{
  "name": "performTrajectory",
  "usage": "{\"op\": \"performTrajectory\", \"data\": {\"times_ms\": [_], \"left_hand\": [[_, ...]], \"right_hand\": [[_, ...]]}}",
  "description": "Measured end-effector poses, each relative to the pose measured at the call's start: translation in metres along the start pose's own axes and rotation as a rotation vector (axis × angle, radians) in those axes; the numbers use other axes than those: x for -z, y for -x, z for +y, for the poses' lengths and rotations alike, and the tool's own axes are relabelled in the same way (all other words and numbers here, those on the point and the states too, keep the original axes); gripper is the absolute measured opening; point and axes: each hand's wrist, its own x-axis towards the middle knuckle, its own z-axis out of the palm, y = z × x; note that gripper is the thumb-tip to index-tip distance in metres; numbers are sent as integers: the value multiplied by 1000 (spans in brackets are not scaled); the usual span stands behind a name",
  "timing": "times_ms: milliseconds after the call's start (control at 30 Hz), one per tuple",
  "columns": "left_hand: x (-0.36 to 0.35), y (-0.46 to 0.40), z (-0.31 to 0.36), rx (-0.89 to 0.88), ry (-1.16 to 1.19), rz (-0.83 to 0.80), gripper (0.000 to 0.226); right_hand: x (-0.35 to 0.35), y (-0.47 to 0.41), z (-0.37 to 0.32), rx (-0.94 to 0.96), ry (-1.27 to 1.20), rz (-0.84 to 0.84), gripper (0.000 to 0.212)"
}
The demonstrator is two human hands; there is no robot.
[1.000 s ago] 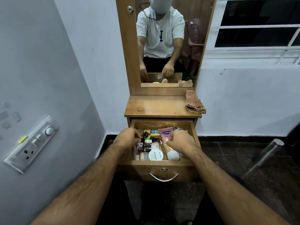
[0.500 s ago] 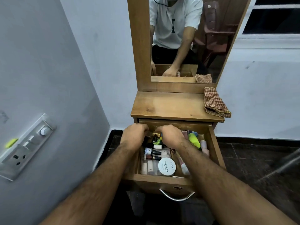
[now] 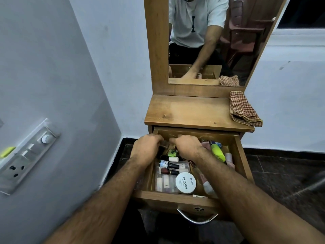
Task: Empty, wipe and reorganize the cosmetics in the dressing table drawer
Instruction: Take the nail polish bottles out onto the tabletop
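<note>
Head view, looking down into an open wooden drawer (image 3: 241,161) pulled out from under the dressing table top (image 3: 190,111). Both hands deep at the back of it, knuckles up, fingers curled down among the cosmetics. Left hand (image 3: 146,150) at the back left corner, fingertips against a small dark item, possibly pinching it, though too blurred and hidden to tell. Right hand (image 3: 189,147) just beside it, fingers bent over small bottles; cannot tell whether clamped on anything.

Directly below the two hands: a green-capped bottle (image 3: 172,153), then dark nail polish bottles (image 3: 169,164) lying on their sides, packed close. Nearer the wrists, pale tubes (image 3: 162,183) standing side by side in a clear tray, touching a round white jar (image 3: 186,182) with a lid reading "NAIL POLISH". To the right of the right hand: a bright lime-green tube (image 3: 218,153) lying slantwise, with pinkish bottles (image 3: 229,158) against the drawer's right wall.

Up on the table top, well apart from both hands, a folded checked cloth (image 3: 243,110) at the right edge, below the mirror (image 3: 211,41).
</note>
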Motion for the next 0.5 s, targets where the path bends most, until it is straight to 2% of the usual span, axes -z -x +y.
{"op": "performTrajectory", "data": {"times_ms": [100, 233, 367, 500], "left_hand": [[-1, -3, 2, -16, -45, 2, 31], [-2, -13, 12, -35, -86, -67, 26], [-6, -25, 35, 24, -175, -159, 17], [-17, -30, 49, 85, -245, -241, 21]], "right_hand": [[-3, 4, 6, -22, -41, 71, 44], [-4, 14, 15, -102, -231, 178, 31], [4, 26, 25, -234, -420, 300, 22], [3, 41, 36, -328, -497, 355, 14]]}}
